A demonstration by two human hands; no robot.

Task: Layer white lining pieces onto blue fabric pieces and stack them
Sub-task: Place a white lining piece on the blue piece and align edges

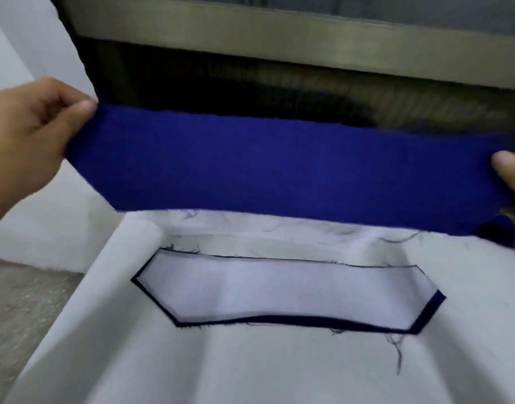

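While the blue piece (279, 170) is held by 2 hands, it spans the scene from left to right in the air, far of the stack (294, 319) and clear of it. The left hand (25, 135) pinches the far-left corner, its fingers curled and clamped on the fabric. The right hand (512, 182) grips the right end at the frame edge; its thumb presses on top, and the rest of the hand is partly out of view.

The stack lies near, on the white cloth (250, 368). It shows 1 white lining (279, 290) laid on a blue layer, with a thin blue margin exposed along the near and right edges. How many layers lie below cannot be told. Loose threads (396, 351) trail from the cut edges. A metal rail (279, 36) runs along the far side.

Handling, as a judgement: the blue piece is light, soft and limp. It sags or folds if 1 end is released. Hold it at both short ends, under slight tension. The raw edges fray, so avoid dragging them. The lining looks thin and is likely to shift under a sliding load; lower the piece flat onto it.
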